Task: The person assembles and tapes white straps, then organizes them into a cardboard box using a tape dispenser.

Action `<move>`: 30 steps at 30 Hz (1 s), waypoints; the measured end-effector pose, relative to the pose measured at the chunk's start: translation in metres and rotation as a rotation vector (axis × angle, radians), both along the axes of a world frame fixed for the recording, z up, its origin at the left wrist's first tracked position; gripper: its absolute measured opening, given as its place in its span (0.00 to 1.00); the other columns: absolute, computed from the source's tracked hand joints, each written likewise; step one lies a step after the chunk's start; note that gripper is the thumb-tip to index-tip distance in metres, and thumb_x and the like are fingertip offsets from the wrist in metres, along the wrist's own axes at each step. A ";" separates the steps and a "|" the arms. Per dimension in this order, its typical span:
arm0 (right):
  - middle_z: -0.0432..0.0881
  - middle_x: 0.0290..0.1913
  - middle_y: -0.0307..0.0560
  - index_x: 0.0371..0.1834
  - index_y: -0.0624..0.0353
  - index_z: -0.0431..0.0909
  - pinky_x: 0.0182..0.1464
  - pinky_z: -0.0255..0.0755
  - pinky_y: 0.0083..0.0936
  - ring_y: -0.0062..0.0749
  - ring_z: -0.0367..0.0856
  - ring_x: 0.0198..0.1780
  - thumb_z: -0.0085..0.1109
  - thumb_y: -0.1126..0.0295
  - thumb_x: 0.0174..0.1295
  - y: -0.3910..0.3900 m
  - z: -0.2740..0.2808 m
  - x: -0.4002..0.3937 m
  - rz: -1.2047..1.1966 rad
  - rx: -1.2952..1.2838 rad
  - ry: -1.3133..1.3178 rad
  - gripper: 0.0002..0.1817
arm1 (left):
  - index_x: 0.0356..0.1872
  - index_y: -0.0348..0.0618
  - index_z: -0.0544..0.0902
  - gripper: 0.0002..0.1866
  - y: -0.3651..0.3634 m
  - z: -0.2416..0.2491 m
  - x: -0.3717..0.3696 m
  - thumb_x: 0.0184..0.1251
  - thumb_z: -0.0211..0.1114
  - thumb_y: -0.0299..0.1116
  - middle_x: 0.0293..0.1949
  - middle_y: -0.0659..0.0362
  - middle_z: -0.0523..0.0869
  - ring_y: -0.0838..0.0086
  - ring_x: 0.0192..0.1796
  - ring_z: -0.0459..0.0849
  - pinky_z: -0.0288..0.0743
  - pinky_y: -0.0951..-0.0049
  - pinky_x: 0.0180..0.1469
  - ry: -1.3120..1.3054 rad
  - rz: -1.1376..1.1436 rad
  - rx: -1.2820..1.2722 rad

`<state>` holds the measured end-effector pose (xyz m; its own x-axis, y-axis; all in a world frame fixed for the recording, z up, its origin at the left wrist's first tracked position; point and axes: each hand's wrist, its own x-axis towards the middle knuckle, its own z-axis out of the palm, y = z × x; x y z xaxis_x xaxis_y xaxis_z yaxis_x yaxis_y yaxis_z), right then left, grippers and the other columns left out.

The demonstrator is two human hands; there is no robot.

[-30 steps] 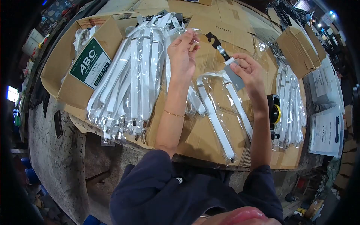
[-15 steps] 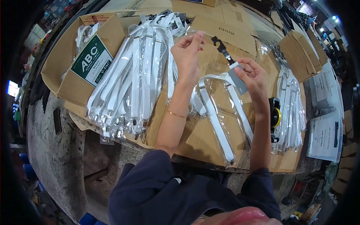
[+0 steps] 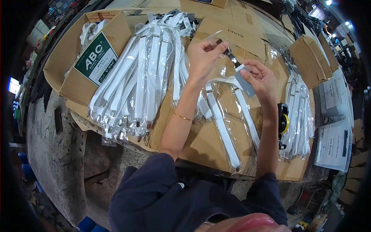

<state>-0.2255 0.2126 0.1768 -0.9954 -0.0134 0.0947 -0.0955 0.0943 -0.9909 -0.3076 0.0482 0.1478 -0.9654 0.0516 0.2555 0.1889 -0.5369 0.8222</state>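
Far left, lower left of the ABC carton (image 3: 116,30): dark slab (image 3: 58,120), flat, one.

ABC carton, one, open-topped, white strapping inside. Label (image 3: 96,58), one, green and white: "ABC" in large letters, "RUBBER CEMENT" beneath; the remaining print is too small to give in full.

Directly right of the carton: strap pile (image 3: 140,81), white, film-wrapped, overlapping — an exact count cannot be told.

Further right of the carton: left hand (image 3: 206,58), one gold bracelet (image 3: 182,117) on its wrist. Thumb and finger pinched narrow on a black hook (image 3: 229,53), one; a thin pale strip (image 3: 215,35) sticks out beyond the fingertips.

Right of the carton, beyond the pile: white strap (image 3: 224,129), one, in clear film, two lengths lying on the cardboard sheets (image 3: 224,19) and running up to a grey card (image 3: 245,86), one. Metal clip (image 3: 234,60), one, between hook and card. Sheet printing: "61X41X38".

Right hand (image 3: 261,79), well right of the carton: thumb in front of the grey card, fingers closed behind it, holding it.

Farther right of the carton: black-and-yellow tool (image 3: 284,123), one, beside the right forearm; second strap pile (image 3: 297,112), white, wrapped, uncounted; plain carton (image 3: 309,63), one.

Farthest right of the carton: printed sheets (image 3: 331,146), two — the lower appears to read "FOR BUYING", finer lines illegible.
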 end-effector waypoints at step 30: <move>0.84 0.33 0.43 0.63 0.56 0.68 0.33 0.69 0.13 0.14 0.76 0.32 0.61 0.78 0.57 -0.004 -0.008 -0.013 -0.162 0.182 0.159 0.28 | 0.28 0.36 0.81 0.13 0.008 -0.009 -0.002 0.61 0.66 0.37 0.26 0.58 0.83 0.79 0.29 0.79 0.72 0.79 0.34 -0.078 -0.327 -0.182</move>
